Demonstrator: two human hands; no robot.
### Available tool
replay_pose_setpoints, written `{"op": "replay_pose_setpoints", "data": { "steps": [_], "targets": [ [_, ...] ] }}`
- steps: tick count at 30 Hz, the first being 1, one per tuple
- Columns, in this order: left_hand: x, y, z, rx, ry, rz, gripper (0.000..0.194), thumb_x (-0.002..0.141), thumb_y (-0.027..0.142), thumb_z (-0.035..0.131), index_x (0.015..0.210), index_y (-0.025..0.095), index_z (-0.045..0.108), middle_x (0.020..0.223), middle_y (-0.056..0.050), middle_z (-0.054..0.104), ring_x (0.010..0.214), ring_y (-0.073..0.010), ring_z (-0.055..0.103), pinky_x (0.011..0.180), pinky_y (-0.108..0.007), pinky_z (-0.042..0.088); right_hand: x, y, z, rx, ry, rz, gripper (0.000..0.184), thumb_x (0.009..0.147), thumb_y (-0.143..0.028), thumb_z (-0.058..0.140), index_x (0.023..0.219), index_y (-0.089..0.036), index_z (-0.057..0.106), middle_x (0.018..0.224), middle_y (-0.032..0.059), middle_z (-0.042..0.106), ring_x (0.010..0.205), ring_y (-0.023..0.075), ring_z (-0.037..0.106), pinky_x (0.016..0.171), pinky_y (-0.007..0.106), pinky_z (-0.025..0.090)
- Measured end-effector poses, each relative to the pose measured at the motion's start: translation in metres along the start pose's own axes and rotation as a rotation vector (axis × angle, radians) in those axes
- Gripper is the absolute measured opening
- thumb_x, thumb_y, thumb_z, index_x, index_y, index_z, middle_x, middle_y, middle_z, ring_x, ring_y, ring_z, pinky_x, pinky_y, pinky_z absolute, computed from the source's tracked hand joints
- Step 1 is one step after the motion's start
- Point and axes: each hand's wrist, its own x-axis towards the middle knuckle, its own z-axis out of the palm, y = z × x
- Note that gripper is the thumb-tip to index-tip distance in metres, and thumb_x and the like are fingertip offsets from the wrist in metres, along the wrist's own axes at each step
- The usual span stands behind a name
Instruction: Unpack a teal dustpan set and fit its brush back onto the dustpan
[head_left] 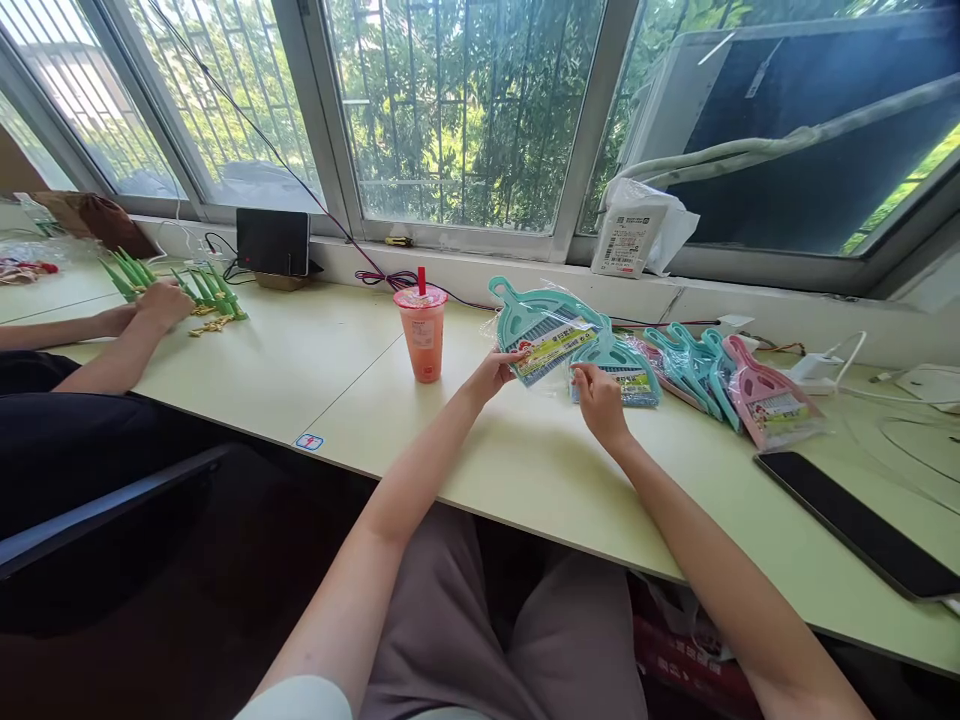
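The left hand (pixel 496 376) pinches a teal, clear-wrapped dustpan (pixel 547 330), handle (pixel 511 296) toward the tabletop (pixel 352 350)'s back edge. The right hand (pixel 602 402) curls; whether it's pinching, I can't tell.

Over my feed I saw a teal dustpan (pixel 546 328), pink dustpan (pixel 763 390), orange cup (pixel 422 345), red straw (pixel 421 279) and pale-yellow table (pixel 352 352).

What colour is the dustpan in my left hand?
The dustpan is teal green, head view.

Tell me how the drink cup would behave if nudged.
The cup could tip easily: it stands tall on a narrower base. It may feel heavy if the orange-pink colour is drink. The straw poking up might snag.
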Motion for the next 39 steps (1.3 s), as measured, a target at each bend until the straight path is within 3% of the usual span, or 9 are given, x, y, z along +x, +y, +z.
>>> {"op": "replay_pose_setpoints", "data": {
  "steps": [5, 10, 14, 20, 24, 27, 35, 39],
  "targets": [
    [0.003, -0.007, 0.001, 0.034, -0.017, -0.077, 0.03, 0.071, 0.01, 0.067, 0.101, 0.012, 0.064, 0.099, -0.011, 0.072, 0.096, -0.0235, 0.068, 0.091, -0.039, 0.05, 0.003, 0.003, 0.004, 0.368, -0.006, 0.27, 0.052, 0.083, -0.068, 0.049, 0.097, -0.019, 0.06, 0.063, 0.0009, 0.062, 0.056, 0.0175, 0.051, 0.06, 0.03, 0.038],
    [0.008, -0.014, 0.001, 0.023, 0.003, -0.024, 0.037, 0.068, 0.01, 0.072, 0.104, 0.015, 0.062, 0.099, -0.009, 0.072, 0.097, -0.0245, 0.067, 0.095, -0.043, 0.048, 0.002, -0.001, 0.012, 0.668, -0.006, 0.446, 0.046, 0.073, -0.065, 0.063, 0.088, -0.022, 0.056, 0.063, -0.0006, 0.06, 0.056, 0.0143, 0.046, 0.056, 0.028, 0.035],
    [0.008, -0.017, 0.002, 0.049, -0.013, -0.013, 0.05, 0.068, 0.013, 0.075, 0.114, 0.018, 0.058, 0.105, -0.008, 0.071, 0.099, -0.0245, 0.066, 0.096, -0.044, 0.047, 0.0, 0.001, 0.018, 0.762, -0.017, 0.49, 0.046, 0.069, -0.062, 0.067, 0.085, -0.022, 0.053, 0.071, 0.0017, 0.063, 0.064, 0.0153, 0.053, 0.058, 0.028, 0.039],
    [0.002, -0.02, 0.005, 0.122, -0.158, -0.065, 0.061, 0.063, 0.019, 0.081, 0.12, 0.02, 0.058, 0.112, -0.009, 0.07, 0.107, -0.0268, 0.064, 0.096, -0.043, 0.046, -0.003, 0.011, 0.022, 0.792, 0.116, 0.536, 0.045, 0.061, -0.06, 0.073, 0.072, -0.023, 0.05, 0.071, 0.0014, 0.059, 0.073, 0.0184, 0.058, 0.066, 0.033, 0.048],
    [0.0, -0.016, 0.005, 0.131, -0.206, -0.028, 0.056, 0.061, 0.021, 0.084, 0.113, 0.017, 0.065, 0.107, -0.011, 0.071, 0.111, -0.0293, 0.062, 0.1, -0.044, 0.042, -0.001, 0.009, 0.02, 0.891, 0.169, 0.554, 0.045, 0.051, -0.053, 0.08, 0.072, -0.022, 0.055, 0.079, 0.0031, 0.065, 0.077, 0.0189, 0.059, 0.071, 0.036, 0.051],
    [-0.001, -0.011, 0.005, 0.098, -0.249, -0.009, 0.05, 0.063, 0.033, 0.084, 0.108, 0.015, 0.068, 0.109, -0.013, 0.071, 0.11, -0.0298, 0.062, 0.099, -0.045, 0.043, 0.002, 0.006, 0.015, 0.854, 0.152, 0.561, 0.042, 0.05, -0.05, 0.08, 0.071, -0.021, 0.058, 0.077, 0.0029, 0.065, 0.073, 0.0177, 0.058, 0.068, 0.034, 0.05],
    [0.006, -0.018, 0.012, 0.063, -0.085, -0.005, 0.052, 0.084, 0.061, 0.057, 0.108, 0.016, 0.067, 0.11, -0.012, 0.07, 0.107, -0.0261, 0.063, 0.099, -0.042, 0.046, 0.006, 0.002, 0.009, 0.885, 0.207, 0.585, 0.042, 0.047, -0.044, 0.083, 0.073, -0.019, 0.06, 0.074, 0.0023, 0.066, 0.068, 0.0166, 0.058, 0.061, 0.031, 0.047],
    [0.013, -0.018, 0.002, 0.099, 0.007, -0.009, 0.059, 0.085, 0.067, 0.048, 0.105, 0.016, 0.068, 0.103, -0.012, 0.071, 0.105, -0.0242, 0.064, 0.097, -0.038, 0.046, 0.008, 0.007, 0.009, 0.865, 0.239, 0.572, 0.04, 0.051, -0.044, 0.081, 0.074, -0.019, 0.061, 0.077, 0.0038, 0.067, 0.065, 0.0154, 0.056, 0.056, 0.029, 0.044]
  ]
}}
